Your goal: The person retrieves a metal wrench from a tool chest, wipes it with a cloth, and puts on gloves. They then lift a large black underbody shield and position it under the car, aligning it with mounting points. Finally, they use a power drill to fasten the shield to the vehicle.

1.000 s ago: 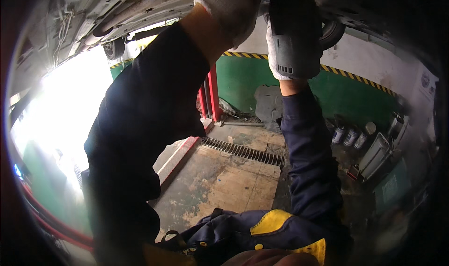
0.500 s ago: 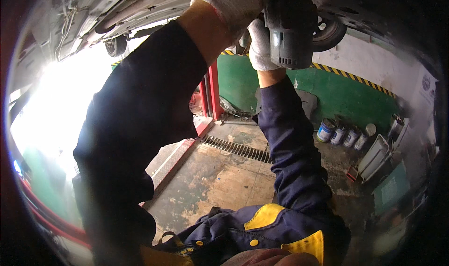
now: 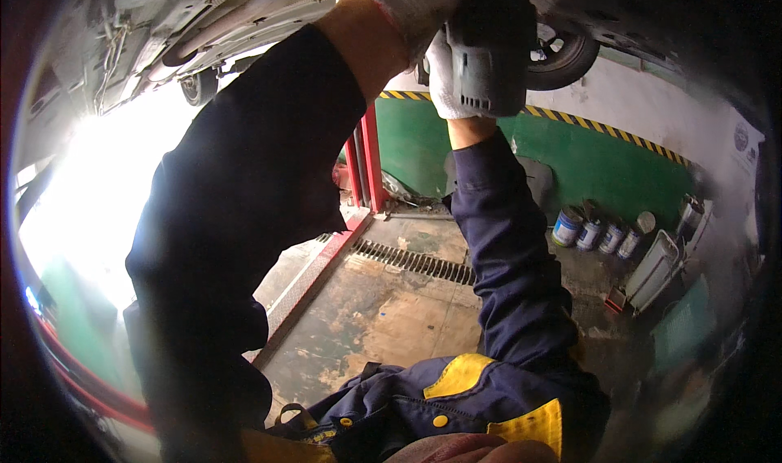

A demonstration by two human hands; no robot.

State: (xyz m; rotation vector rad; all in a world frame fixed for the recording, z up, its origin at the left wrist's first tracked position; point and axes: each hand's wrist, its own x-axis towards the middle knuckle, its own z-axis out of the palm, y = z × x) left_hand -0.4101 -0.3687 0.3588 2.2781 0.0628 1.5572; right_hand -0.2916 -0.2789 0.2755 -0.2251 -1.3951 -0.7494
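Observation:
Both my arms reach up under a raised car, in dark blue sleeves and white knit gloves. My right hand [image 3: 442, 76] is closed round a dark cordless power tool [image 3: 492, 68], whose vented grey base faces me; the tool's working end is lost in shadow at the top edge. Close against the tool's upper left side is my left hand [image 3: 410, 5]. Its fingers are hidden behind the tool and past the frame's edge, so their grip does not show. Above everything spreads the car's underbody [image 3: 236, 27].
A car wheel [image 3: 562, 60] hangs behind the tool. Red lift posts [image 3: 371, 157] stand beyond my left forearm. Several paint cans [image 3: 568, 227] line the green wall [image 3: 603, 166] at right. A drain grate [image 3: 415, 261] crosses the worn floor. Strong light glares at left.
The tool and my right hand have shifted slightly left and up in the picture. The wheel and wall have also shifted a little in view. My hold looks the same.

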